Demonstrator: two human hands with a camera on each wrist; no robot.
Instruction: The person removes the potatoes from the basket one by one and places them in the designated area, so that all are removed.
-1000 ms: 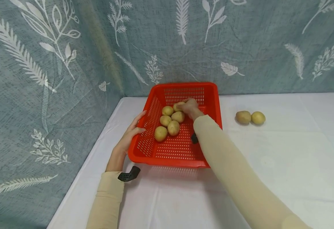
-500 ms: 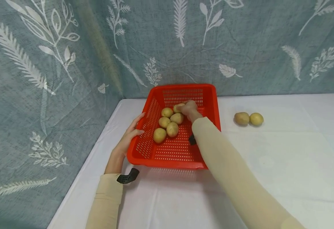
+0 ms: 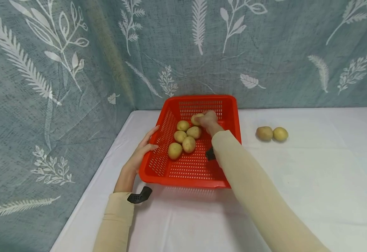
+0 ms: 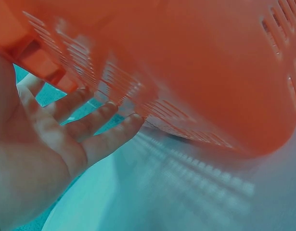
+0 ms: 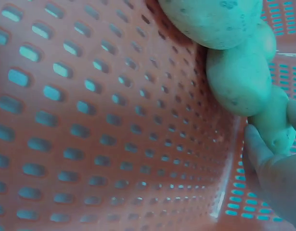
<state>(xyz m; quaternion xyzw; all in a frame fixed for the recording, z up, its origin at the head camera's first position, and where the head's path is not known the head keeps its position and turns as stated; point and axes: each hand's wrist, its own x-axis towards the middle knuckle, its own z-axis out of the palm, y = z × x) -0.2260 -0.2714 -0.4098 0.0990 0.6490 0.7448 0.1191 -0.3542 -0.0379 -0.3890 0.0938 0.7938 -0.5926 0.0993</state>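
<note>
A red perforated plastic basket [image 3: 183, 182] holds several potatoes, bunched toward its left side and back. My right hand [image 3: 209, 120] reaches in and grips the rearmost potato [image 3: 197, 119] between thumb and fingers. In the right wrist view, that hand [image 5: 277, 173] is around the potato [image 5: 277, 125], with other potatoes [image 5: 239, 79] lined up beside it. My left hand [image 3: 140, 154] lies along the basket's left side, thumb at the rim. The left wrist view shows that hand [image 4: 56, 139] with its fingers spread and fairly straight, fingertips at the slotted outer wall.
Two more potatoes, a browner one [image 3: 264, 133] and a yellower one [image 3: 280, 134], lie side by side on the white tablecloth [image 3: 312, 182] right of the basket. A grey-green leaf-patterned curtain [image 3: 265, 52] hangs behind and along the left.
The basket, hands and table all sit slightly lower in the head view as the camera shifts. My right hand keeps its grip on the rear potato, and my left hand stays at the basket's side.
</note>
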